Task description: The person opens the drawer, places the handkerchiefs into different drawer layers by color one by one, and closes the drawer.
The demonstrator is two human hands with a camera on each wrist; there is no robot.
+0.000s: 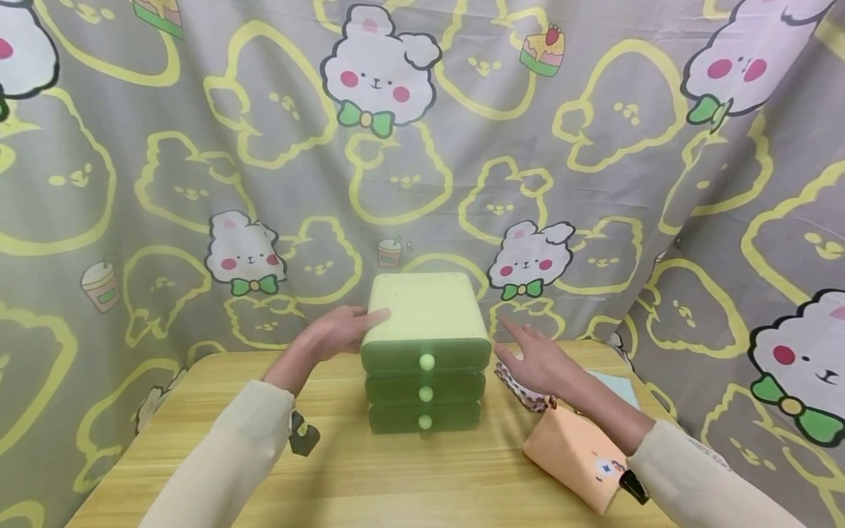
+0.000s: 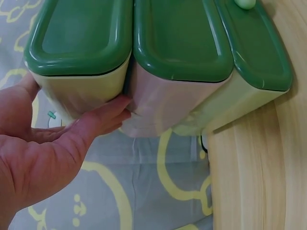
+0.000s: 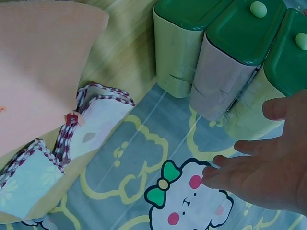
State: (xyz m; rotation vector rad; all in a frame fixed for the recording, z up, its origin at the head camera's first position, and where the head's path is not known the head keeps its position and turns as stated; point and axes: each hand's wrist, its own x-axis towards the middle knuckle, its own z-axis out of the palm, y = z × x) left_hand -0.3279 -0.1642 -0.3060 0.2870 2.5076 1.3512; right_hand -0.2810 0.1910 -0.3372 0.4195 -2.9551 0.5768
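Note:
A small three-tier drawer box [image 1: 425,308] with green fronts and round pale knobs stands on the wooden table. My left hand [image 1: 339,330] grips its top tier from the left side, the thumb over the lid. In the left wrist view the fingertips [image 2: 115,108] of that hand reach into the seam below the top tier [image 2: 81,93]. Just off the box's right side hovers my right hand [image 1: 538,359], its fingers spread and holding nothing. The right wrist view shows a gap between that hand and the tiers.
On the table's right lie a peach cloth pouch [image 1: 574,455], a folded cloth with a checked edge [image 1: 521,385] and a pale blue folded cloth [image 1: 617,387]. A grey curtain [image 1: 297,183] with cartoon animals hangs behind the table [image 1: 370,477].

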